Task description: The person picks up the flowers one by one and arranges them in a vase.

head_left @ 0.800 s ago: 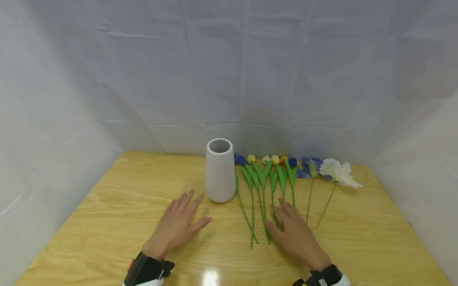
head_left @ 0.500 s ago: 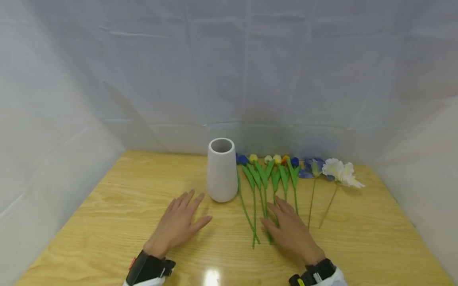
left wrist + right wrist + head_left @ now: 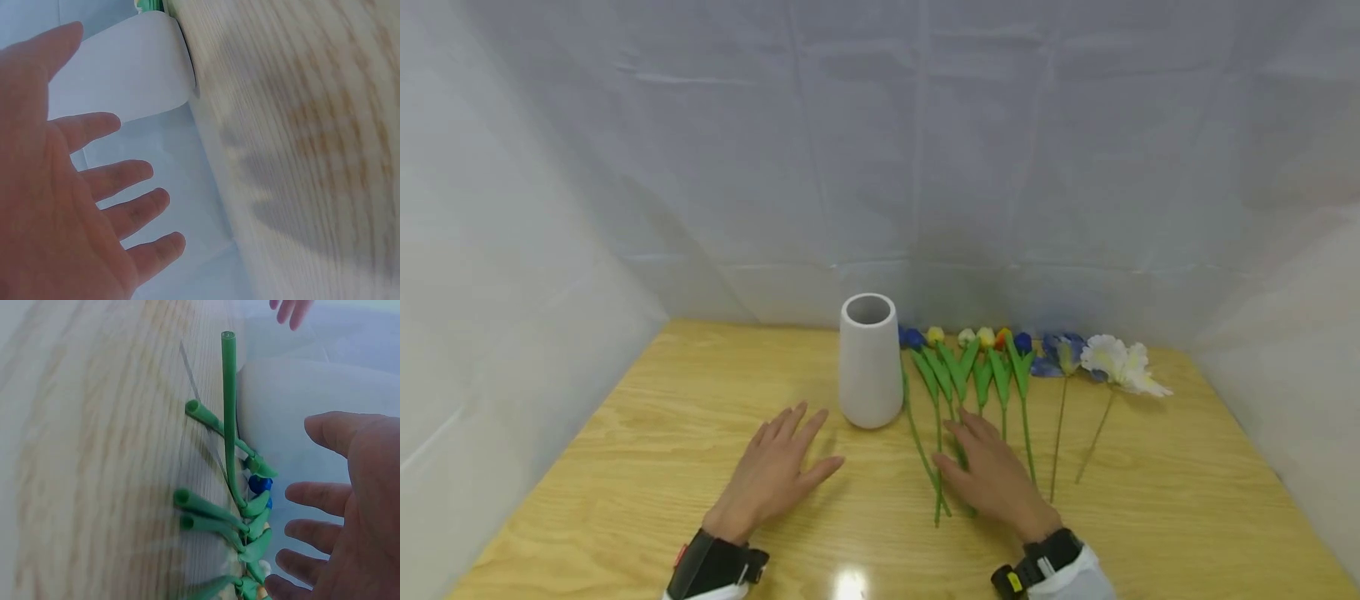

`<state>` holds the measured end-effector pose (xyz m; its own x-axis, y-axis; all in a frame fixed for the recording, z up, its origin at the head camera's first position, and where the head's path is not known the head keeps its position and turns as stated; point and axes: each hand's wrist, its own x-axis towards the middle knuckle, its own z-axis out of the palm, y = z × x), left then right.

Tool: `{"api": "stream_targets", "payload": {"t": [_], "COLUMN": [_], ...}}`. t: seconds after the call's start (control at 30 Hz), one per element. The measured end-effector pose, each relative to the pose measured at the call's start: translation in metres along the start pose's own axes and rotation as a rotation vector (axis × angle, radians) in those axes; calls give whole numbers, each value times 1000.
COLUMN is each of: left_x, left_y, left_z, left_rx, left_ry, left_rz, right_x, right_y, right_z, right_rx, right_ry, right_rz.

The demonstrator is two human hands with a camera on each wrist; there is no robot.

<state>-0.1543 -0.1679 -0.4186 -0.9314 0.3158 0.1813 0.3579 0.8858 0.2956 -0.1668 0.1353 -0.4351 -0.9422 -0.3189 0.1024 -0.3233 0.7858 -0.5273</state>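
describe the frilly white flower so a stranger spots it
On the table, start at the vase and go right past the tulips. The white flower ends the row; its pale colour separates it from the blue bloom beside it, its broad frills from the tulips.

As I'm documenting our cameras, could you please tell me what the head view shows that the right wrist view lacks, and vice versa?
Only the head view shows the white flower, the blue flower beside it and the opening of the vase. Only the right wrist view shows the palm of the right hand and the end face of a green stem. Both show the vase, tulips, table and fingers of the left hand.
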Motion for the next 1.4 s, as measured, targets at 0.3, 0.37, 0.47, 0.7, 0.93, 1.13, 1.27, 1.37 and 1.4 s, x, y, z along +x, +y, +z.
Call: {"api": "stream_targets", "payload": {"t": [0.3, 0.37, 0.47, 0.7, 0.93, 1.13, 1.27, 1.37, 1.4], "left_x": [-5, -6, -7, -10, -9, -10, -12, -12, -12], "left_y": [-5, -7, -9, -12, -12, -14, -16, -17, -17], "left_z": [-4, -3, -1, 1, -1, 0, 0, 1, 0], "left_rx": [-1, -8, -20, -30, -29, -26, -24, -19, -18], "left_ry": [2, 5, 5, 12, -14, 8, 24, 29, 29], "left_rz": [-22, -28, -33, -39, -40, -44, -39, -36, -37], "right_x": [15, 18, 22, 30, 37, 45, 50, 53, 54], "right_y": [-5, -6, -7, -11, -12, -13, -15, -16, -16], "right_z": [15, 16, 18, 20, 24, 26, 27, 29, 30], "right_rx": [-20, -9, 13, 21, -10, -14, -9, -20, -25], "right_ry": [-21, -26, -43, -13, -7, -5, 16, 39, 45], "right_rz": [-51, -46, -33, -59, -49, -29, -18, -6, 2]}}
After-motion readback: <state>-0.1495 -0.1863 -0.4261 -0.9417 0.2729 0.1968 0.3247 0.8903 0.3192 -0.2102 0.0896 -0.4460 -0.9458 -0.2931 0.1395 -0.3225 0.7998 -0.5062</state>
